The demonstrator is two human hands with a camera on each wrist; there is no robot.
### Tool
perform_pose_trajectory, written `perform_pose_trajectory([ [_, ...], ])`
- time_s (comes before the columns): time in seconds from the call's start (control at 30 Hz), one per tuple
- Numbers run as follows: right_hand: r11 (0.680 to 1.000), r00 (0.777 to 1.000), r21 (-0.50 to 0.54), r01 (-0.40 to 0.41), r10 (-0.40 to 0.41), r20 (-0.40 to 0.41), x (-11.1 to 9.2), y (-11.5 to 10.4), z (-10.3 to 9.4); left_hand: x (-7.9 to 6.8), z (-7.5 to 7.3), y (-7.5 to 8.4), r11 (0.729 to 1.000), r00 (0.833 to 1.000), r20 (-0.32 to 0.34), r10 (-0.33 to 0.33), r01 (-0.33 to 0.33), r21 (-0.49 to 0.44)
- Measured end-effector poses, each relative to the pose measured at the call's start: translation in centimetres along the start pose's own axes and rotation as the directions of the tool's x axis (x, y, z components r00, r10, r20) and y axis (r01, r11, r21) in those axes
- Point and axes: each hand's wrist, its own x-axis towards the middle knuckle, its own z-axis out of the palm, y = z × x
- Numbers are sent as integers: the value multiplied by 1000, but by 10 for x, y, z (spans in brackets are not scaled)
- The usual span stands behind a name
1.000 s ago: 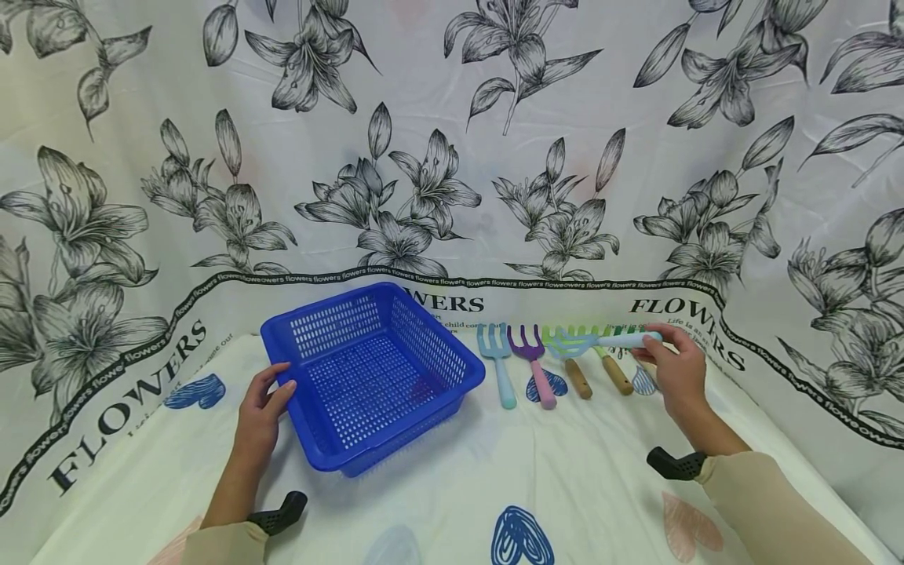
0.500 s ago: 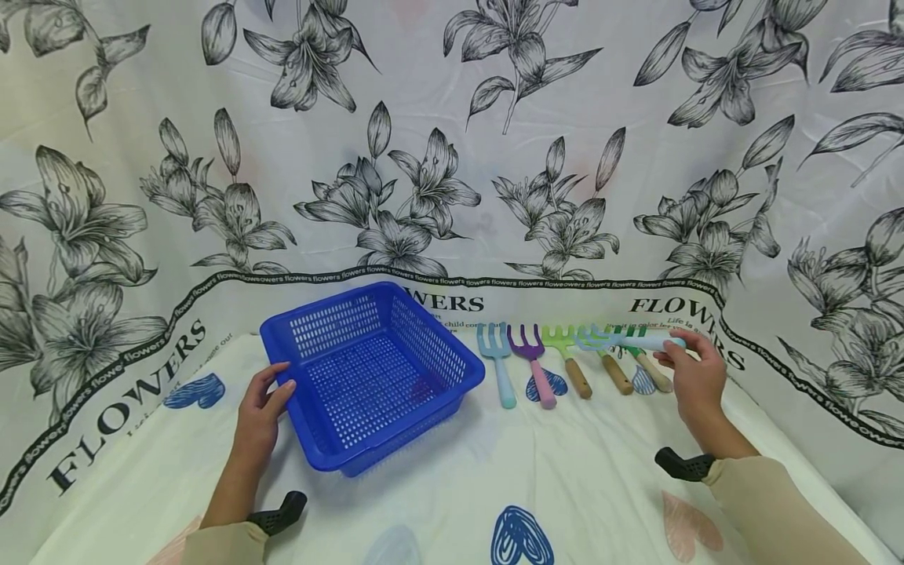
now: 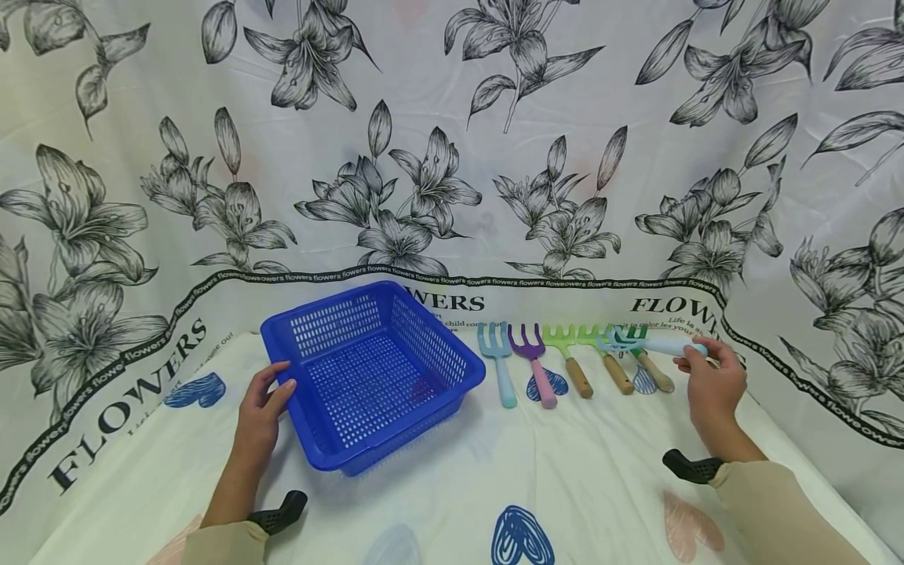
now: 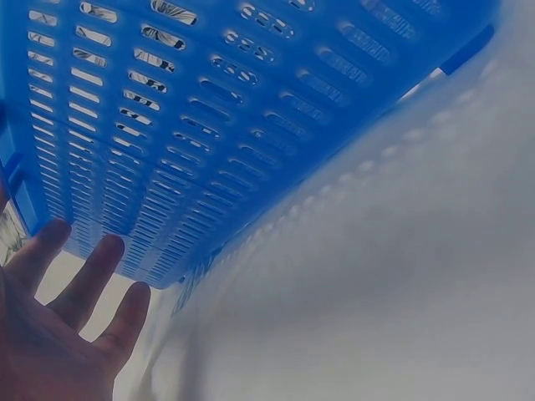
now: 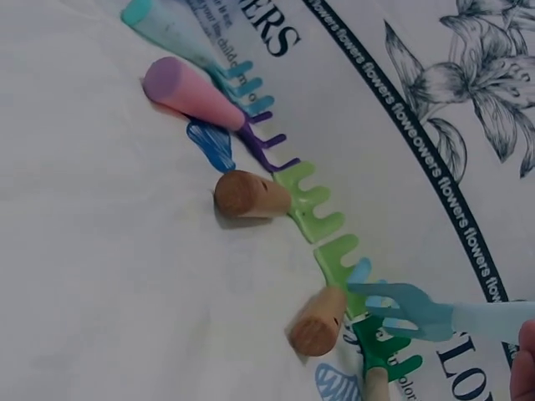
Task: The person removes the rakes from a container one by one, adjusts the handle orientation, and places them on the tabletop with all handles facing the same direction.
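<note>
My left hand (image 3: 260, 412) grips the left rim of a blue plastic basket (image 3: 381, 455); in the left wrist view several fingers (image 4: 96, 276) spread beneath its slotted wall. At the right, my right hand (image 3: 713, 384) pinches the handle end of a light blue hand fork (image 3: 667, 345), held sideways with its tines pointing left. Those tines overlap the right end of a row of small garden forks: a light blue fork (image 3: 503, 373), a purple fork with pink handle (image 3: 540, 373), two light green forks with wooden handles (image 3: 577, 377), and a dark green one (image 5: 380, 347).
A white cloth with printed hearts (image 3: 523, 537) covers the surface. Behind it hangs a floral curtain (image 3: 551, 94) with a black lettered band. The row of forks lies near the curtain's foot, right of the basket.
My right hand has moved to the right with the light blue fork, uncovering more of the green forks' handles. The left hand and basket stay where they were.
</note>
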Motion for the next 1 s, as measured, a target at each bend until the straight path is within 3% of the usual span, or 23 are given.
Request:
perform_pose_trajectory([
  [0.6, 1000, 992, 19, 22, -20, -126, 12, 2, -20, 0, 0, -1, 1000, 1000, -2, -9, 9, 9],
  [1.0, 999, 983, -20, -43, 38, -179, 21, 9, -34, 0, 1, -1, 1000, 1000, 1, -12, 12, 5],
])
